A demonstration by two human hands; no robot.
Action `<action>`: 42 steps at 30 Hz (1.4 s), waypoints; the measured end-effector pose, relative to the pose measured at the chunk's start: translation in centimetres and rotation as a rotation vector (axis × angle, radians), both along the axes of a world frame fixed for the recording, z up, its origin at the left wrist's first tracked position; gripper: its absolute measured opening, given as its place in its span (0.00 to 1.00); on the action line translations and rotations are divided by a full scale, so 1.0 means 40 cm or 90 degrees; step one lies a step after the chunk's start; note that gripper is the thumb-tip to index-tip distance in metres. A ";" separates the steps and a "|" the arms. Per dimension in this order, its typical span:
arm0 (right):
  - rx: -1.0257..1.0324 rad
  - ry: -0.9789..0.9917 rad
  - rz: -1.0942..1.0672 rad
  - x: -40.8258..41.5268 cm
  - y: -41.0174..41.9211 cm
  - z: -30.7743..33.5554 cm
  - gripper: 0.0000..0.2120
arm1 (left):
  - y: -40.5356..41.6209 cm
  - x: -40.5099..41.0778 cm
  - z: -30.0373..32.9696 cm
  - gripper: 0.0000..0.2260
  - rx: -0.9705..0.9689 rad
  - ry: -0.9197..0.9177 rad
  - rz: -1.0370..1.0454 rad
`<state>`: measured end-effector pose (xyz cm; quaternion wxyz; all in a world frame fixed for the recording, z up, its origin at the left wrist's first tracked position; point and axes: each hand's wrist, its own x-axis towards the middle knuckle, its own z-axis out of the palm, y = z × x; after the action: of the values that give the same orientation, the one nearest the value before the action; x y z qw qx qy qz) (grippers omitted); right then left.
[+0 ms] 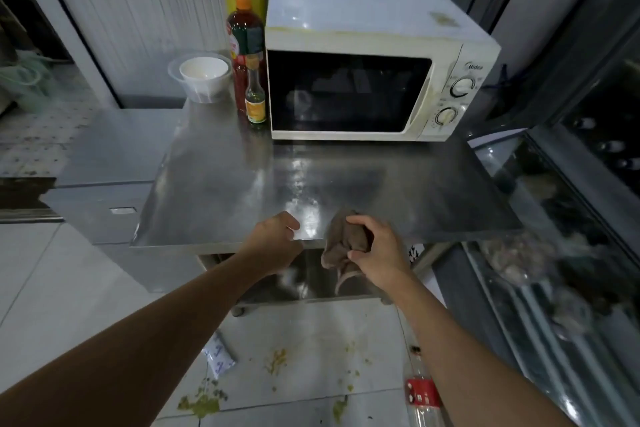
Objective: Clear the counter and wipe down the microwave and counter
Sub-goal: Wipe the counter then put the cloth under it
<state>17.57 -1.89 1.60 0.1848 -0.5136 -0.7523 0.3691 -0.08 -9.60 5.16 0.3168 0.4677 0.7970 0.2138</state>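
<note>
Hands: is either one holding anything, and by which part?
The right hand grips a brown cloth, bunched at its middle. The left hand holds nothing, resting at the counter edge.

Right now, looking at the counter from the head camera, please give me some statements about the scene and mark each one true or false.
1. The right hand grips a brown cloth at the front edge of the counter. True.
2. The microwave door is open. False: it is closed.
3. The left hand holds the small bottle. False: it holds no bottle; the small bottle stands beside the microwave.
4. A white bowl stands on the counter, left of the bottles. True.
5. Green crumbs lie on the floor. True.
</note>
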 end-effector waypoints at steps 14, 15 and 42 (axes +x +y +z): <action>-0.135 0.302 0.119 -0.078 -0.105 0.335 0.17 | -0.059 0.013 0.308 0.11 0.086 -0.425 0.208; -0.137 0.298 0.116 -0.082 -0.111 0.344 0.19 | -0.067 0.006 0.319 0.10 0.094 -0.427 0.214; 0.007 0.160 -0.088 0.111 -0.113 0.438 0.06 | -0.162 0.009 0.422 0.10 0.134 -0.336 0.119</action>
<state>22.03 -6.42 19.13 0.3054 -0.5127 -0.6878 0.4131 0.29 -16.09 22.04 0.4419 0.3506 0.7003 0.4375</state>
